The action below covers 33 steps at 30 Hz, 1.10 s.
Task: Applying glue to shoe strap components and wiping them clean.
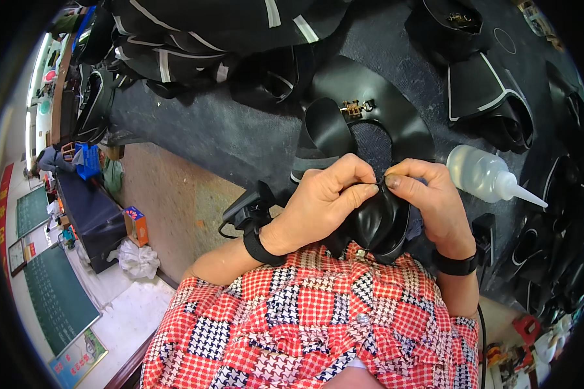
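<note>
Close in front of my body, a smooth, glossy black piece of leather-like or rubbery material (374, 220) is bunched between my hands. My left hand (328, 202) pinches its upper edge between thumb and index finger. Just to the right, my right hand (436, 202) pinches the same edge, its fingertips almost touching the left ones. Folds run down the piece below the fingers. Beyond the hands lies a curved black piece (396, 97) with a gold-coloured metal buckle (353, 109) on it.
A translucent squeeze bottle (480, 174) with a pointed nozzle lies right of my right hand. Black pieces with pale strips (479, 87) cover the dark table (194, 123) at the back and right. Black devices are strapped to my wrists. A blue basket (88, 162) stands far left.
</note>
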{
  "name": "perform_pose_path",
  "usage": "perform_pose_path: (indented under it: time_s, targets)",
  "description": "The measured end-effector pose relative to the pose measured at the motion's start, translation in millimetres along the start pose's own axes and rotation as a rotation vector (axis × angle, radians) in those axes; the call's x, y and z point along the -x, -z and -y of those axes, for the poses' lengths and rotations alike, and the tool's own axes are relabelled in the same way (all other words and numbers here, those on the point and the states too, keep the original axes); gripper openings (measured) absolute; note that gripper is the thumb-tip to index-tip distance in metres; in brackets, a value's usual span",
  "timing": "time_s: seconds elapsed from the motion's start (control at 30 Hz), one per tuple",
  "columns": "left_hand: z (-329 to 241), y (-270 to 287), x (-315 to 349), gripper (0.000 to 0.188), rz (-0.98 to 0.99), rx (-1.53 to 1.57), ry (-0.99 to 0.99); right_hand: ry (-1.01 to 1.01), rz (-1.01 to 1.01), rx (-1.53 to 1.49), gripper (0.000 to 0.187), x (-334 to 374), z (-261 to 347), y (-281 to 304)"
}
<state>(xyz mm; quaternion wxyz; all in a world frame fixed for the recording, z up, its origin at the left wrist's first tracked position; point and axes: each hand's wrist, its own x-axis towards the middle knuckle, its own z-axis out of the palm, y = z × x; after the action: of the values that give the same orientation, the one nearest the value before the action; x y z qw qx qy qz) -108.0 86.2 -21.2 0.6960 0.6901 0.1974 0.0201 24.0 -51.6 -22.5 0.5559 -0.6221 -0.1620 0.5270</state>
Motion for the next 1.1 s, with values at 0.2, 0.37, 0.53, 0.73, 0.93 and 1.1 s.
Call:
perform_pose_path:
  time_s: [0.2,0.37,0.53,0.73,0.93,1.1]
  targets:
    - [14,5,-1,0.018,0.024,-0.416,-0.505,-0.113,-0.039,-0.113,0.017,-3,-3,-2]
    - [17,7,-3,0.015,0.114,-0.608,-0.585,-0.107,-0.107,-0.14,0.016,4,-6,-2]
    - [11,4,-9,0.012,0.176,-0.34,-0.299,0.129,-0.176,-0.031,0.013,11,-11,-11]
    - [7,1,0,0.024,0.258,0.416,0.359,0.238,-0.292,-0.008,0.013,25,-19,-30]
    - [-4,0,5,0.022,0.341,0.169,0.308,0.183,-0.381,-0.208,0.012,28,-30,-34]
    - [-4,-15,1,0.018,0.159,0.282,0.388,0.026,-0.467,-0.41,0.019,35,-27,-27]
